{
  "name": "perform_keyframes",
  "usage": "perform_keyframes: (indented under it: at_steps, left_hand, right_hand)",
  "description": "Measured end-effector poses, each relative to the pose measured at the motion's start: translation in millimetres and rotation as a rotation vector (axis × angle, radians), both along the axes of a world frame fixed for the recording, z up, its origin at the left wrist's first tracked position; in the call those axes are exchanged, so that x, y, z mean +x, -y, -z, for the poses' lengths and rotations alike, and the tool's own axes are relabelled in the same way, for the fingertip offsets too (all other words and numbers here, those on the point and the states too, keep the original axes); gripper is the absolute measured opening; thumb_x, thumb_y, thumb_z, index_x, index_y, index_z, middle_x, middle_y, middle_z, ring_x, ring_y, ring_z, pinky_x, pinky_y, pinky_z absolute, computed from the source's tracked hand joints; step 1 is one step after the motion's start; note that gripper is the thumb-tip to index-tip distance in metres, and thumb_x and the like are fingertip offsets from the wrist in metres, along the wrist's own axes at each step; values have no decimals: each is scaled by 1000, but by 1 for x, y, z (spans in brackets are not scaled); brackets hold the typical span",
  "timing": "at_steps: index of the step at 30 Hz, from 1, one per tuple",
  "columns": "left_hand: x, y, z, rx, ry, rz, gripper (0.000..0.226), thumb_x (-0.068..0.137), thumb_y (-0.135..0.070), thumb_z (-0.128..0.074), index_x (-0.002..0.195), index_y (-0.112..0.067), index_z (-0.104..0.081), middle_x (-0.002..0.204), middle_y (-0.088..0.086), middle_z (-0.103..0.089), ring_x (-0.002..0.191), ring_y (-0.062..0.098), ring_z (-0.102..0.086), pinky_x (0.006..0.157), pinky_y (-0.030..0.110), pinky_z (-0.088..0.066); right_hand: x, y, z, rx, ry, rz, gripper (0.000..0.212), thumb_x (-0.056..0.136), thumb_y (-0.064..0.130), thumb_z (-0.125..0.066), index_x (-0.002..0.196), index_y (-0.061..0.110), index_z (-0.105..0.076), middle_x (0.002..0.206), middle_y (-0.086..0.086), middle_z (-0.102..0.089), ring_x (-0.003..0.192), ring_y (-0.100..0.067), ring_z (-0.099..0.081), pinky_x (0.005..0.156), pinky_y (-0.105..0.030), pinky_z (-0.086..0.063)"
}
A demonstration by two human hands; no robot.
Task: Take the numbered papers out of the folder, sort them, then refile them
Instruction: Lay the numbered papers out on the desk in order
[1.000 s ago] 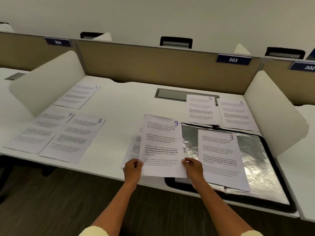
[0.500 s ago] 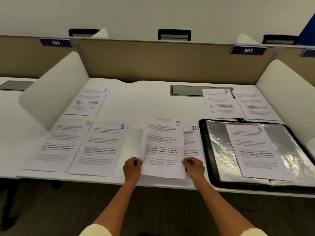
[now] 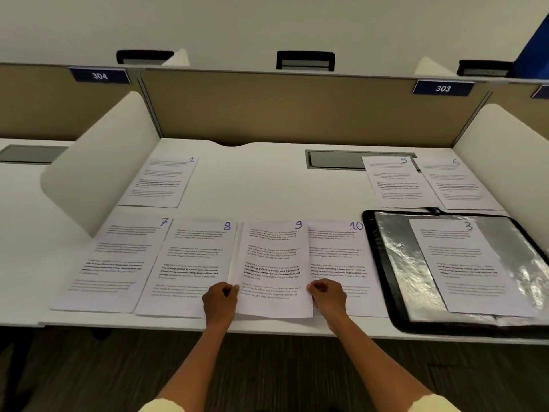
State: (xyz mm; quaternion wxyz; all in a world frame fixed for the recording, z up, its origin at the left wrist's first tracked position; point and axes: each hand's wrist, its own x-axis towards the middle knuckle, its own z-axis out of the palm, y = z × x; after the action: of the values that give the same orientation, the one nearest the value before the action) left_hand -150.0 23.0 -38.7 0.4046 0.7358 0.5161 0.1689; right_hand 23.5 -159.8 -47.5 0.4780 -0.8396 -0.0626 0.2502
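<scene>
Dividers flank our desk [image 3: 267, 185], a white one [image 3: 101, 173] at the far left. Just right of it, sheet 1 [image 3: 160, 182] lies alone at the back. Along the near edge we see a row: sheet 7 [image 3: 118, 263], then sheet 8 [image 3: 190, 263] just beside it, their edges touching or nearly so. Next comes sheet 9 [image 3: 273, 263], which we hold at its lower corners. Our left hand [image 3: 219, 301] pinches the lower left edge, thumb on top and fingers curled under, resting over the corner of sheet 8. Our right hand [image 3: 328, 295] pinches the lower right edge the same way, above sheet 10 [image 3: 338, 263]. Sheet 9 overlaps the left margin of sheet 10; whether it lies flat or hangs slightly above the desk we cannot tell. Right of sheet 10 the black folder [image 3: 383, 278] lies open, its shiny plastic sleeve [image 3: 398, 254] facing up, with sheet 3 [image 3: 463, 263] resting on it. Behind the folder, sheet 5 [image 3: 392, 182] and sheet 6 [image 3: 454, 185] sit side by side, sheet 5 partly covering a grey cable hatch [image 3: 335, 159]. On the back partition [image 3: 267, 108] we read labels 304 [image 3: 99, 75] and 303 [image 3: 442, 88].
</scene>
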Motion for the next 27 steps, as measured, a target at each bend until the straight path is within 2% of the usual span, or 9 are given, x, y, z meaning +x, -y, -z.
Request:
perform_keyframes:
  at_steps: [3, 6, 10, 14, 18, 22, 27]
  left_hand:
    - [-5, -8, 6, 6, -39, -6, 25, 90, -20, -70, 69, -8, -63, 66, -1, -60, 62, 8, -53, 57, 15, -32]
    - [-8, -12, 8, 13, -66, -10, 23, 90, -21, -70, 71, -7, -64, 68, 1, -61, 62, 8, -53, 58, 18, -33]
    - [-7, -13, 6, 25, -83, -15, 24, 90, -20, -69, 70, -7, -63, 65, 0, -60, 60, 7, -53, 56, 17, -33]
    - [-8, -14, 6, 43, -89, -12, 25, 90, -19, -69, 69, -6, -63, 64, 1, -60, 60, 9, -54, 55, 16, -33]
    - [-7, -15, 5, 56, -108, -8, 23, 90, -19, -70, 70, -8, -64, 66, 1, -61, 61, 9, -54, 64, 21, -37]
    - [-9, -16, 4, 53, -120, -33, 24, 90, -18, -68, 70, -7, -62, 65, -1, -57, 61, 8, -50, 65, 23, -34]
    - [-8, -16, 5, 71, -121, -60, 21, 92, -20, -66, 77, -5, -65, 72, 2, -60, 72, 18, -58, 69, 27, -38]
  right_hand:
    - [-3, -8, 4, -38, 19, -10, 14, 87, 16, -76, 78, 24, -68, 86, 0, -72, 84, -22, -69, 85, -43, -58]
    - [-6, -13, 6, -79, 57, -21, 4, 88, 17, -75, 89, 15, -72, 87, 1, -69, 87, -19, -66, 84, -34, -55]
    - [-9, -17, 5, -129, 104, -28, 10, 88, 19, -74, 94, 11, -72, 86, 2, -67, 84, -15, -63, 78, -26, -47]
    - [-11, -20, 6, -171, 148, -33, 12, 89, 21, -74, 95, 11, -72, 87, 3, -65, 81, -12, -59, 77, -25, -45]
    - [-11, -23, 6, -194, 158, -19, 12, 89, 22, -74, 93, 11, -72, 85, 2, -65, 78, -12, -58, 73, -25, -42]
    - [-12, -24, 6, -206, 162, -23, 13, 89, 24, -73, 92, 11, -71, 82, 6, -61, 80, -13, -58, 73, -25, -41]
    - [-9, -20, 6, -190, 174, -4, 16, 90, 28, -72, 92, 12, -72, 86, 0, -69, 82, -17, -64, 72, -25, -43]
